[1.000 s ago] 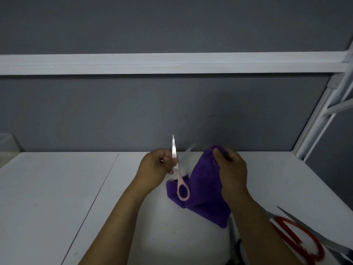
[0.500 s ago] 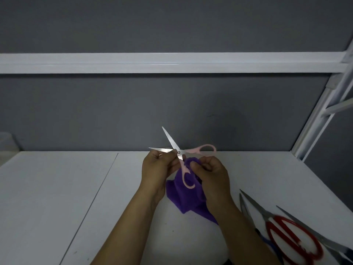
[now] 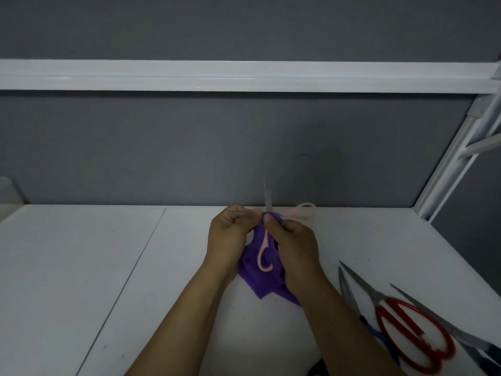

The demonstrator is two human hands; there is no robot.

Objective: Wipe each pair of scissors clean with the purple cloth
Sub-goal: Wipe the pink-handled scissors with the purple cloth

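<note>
Left hand (image 3: 230, 236) pinches the pink scissors (image 3: 263, 246) by a bare blade (twin at 12 o'clock); right hand (image 3: 296, 244), pinching purple cloth (image 3: 253, 279), could tug it into skin.

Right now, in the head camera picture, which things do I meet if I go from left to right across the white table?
In order: left hand → right hand → large red-handled steel scissors lying on the white table. The purple cloth and pink-handled scissors overlap both hands, so I leave them out.
</note>
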